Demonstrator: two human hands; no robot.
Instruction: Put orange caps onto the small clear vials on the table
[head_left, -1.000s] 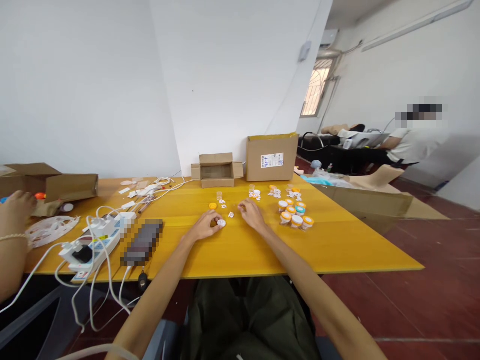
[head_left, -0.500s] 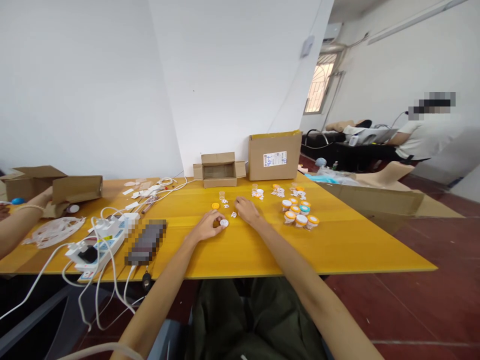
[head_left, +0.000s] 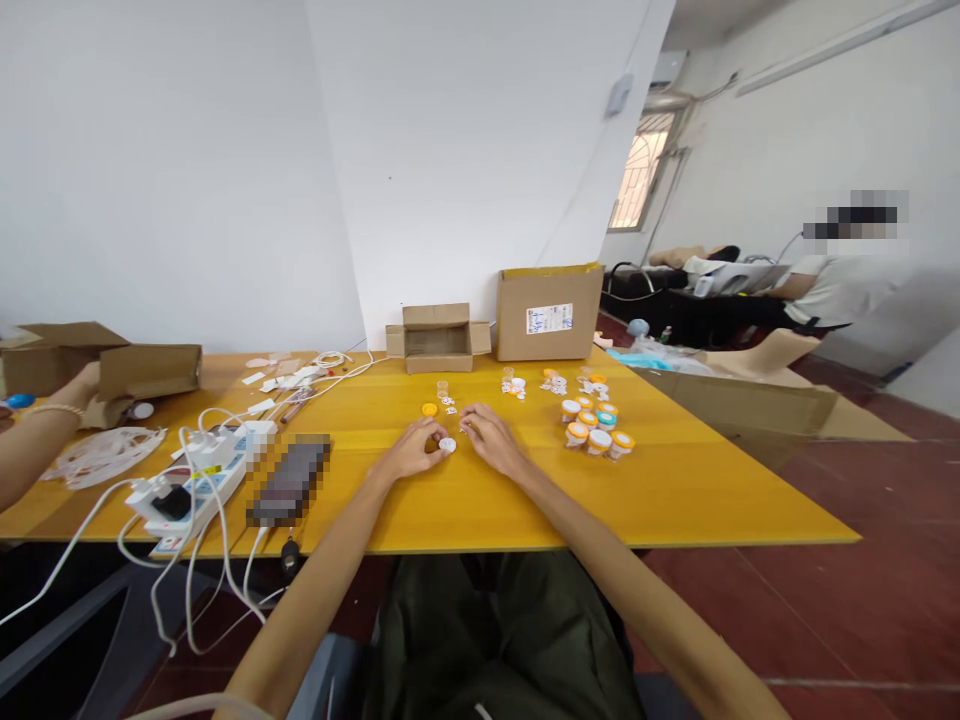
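My left hand (head_left: 411,449) rests on the table with thumb and fingers curled round a small white round lid (head_left: 448,445). Just right of it, my right hand (head_left: 492,438) has its fingertips pinched down on a small white cut-out piece (head_left: 463,429), which they mostly cover. Behind my hands lie an orange lid (head_left: 429,409), more white pieces (head_left: 449,405) with dark marks, and a small clear jar (head_left: 442,389).
Lidded jars (head_left: 600,440) stand grouped at right. Behind them are loose pieces with open jars (head_left: 555,382). An open carton (head_left: 439,362) and a larger box (head_left: 550,313) are at the back. A power strip (head_left: 240,465), cables and phone (head_left: 291,480) lie left, beside another person's arm (head_left: 45,440).
My right hand has drawn back toward me and come down on the small white piece in front of it. My left hand stays at the lid.
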